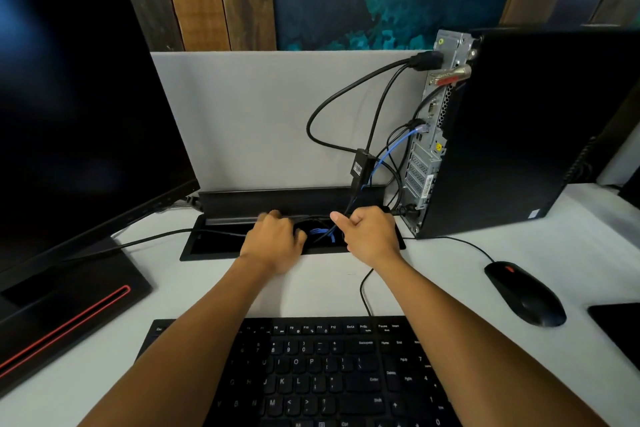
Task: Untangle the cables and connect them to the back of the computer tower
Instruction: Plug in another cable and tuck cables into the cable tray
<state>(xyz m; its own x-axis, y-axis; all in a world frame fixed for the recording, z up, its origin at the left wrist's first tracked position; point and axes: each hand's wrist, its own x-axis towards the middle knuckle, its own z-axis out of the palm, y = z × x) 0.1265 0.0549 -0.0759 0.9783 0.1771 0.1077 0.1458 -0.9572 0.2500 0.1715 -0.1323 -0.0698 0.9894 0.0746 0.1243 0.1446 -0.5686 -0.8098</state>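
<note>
Both hands at the open cable hatch (221,248) just left of the computer tower (512,135).

The hatch holds a bundle of black leads and a coiled blue cable (323,234). The right hand (370,236) pinches those leads, which run up to the tower's rear panel, facing left; the tower stands upright. The left hand (277,239) curls into the hatch, its grip hidden. Left of the tower stands a monitor (79,107); in front lie a keyboard (329,371) and a mouse (524,293).
</note>
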